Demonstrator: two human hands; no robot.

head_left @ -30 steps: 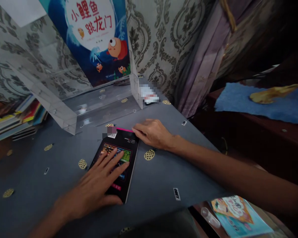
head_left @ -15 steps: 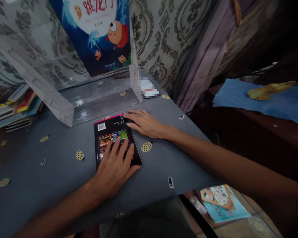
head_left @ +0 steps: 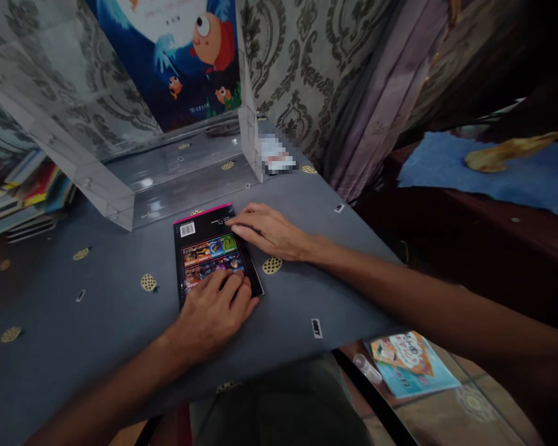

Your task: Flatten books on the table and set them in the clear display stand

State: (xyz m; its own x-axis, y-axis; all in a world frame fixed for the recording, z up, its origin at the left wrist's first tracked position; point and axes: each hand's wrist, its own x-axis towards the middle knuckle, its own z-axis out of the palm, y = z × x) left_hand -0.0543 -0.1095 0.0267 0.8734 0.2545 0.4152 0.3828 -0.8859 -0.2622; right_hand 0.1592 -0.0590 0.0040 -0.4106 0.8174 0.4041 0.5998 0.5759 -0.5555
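Note:
A black book (head_left: 199, 231) with a pink top edge, a barcode and rows of small colourful pictures lies flat on the grey tablecloth. My left hand (head_left: 216, 306) rests across its near part, fingers bent and a little apart, with the thumb by the lower right corner. The fingertips touch the pictures, and the palm hides the near edge. At the upper right side of the book is my right hand (head_left: 270, 232), its forefinger and thumb stretched onto the cover and its other fingers hidden or overlapping. No firm grip shows in either hand.
Behind the book stands a clear acrylic stand (head_left: 121, 210), with a blue fish picture book (head_left: 190, 80) upright beyond it. Stacked books (head_left: 28, 192) are at the left. A blue cloth (head_left: 432, 161) lies on furniture at the right; a light-blue book (head_left: 413, 371) is below the table edge.
My left fingers have drawn back toward me and bent, uncovering more of the pictures. My right fingertips have shifted slightly down and left onto the cover. The view has tilted a little.

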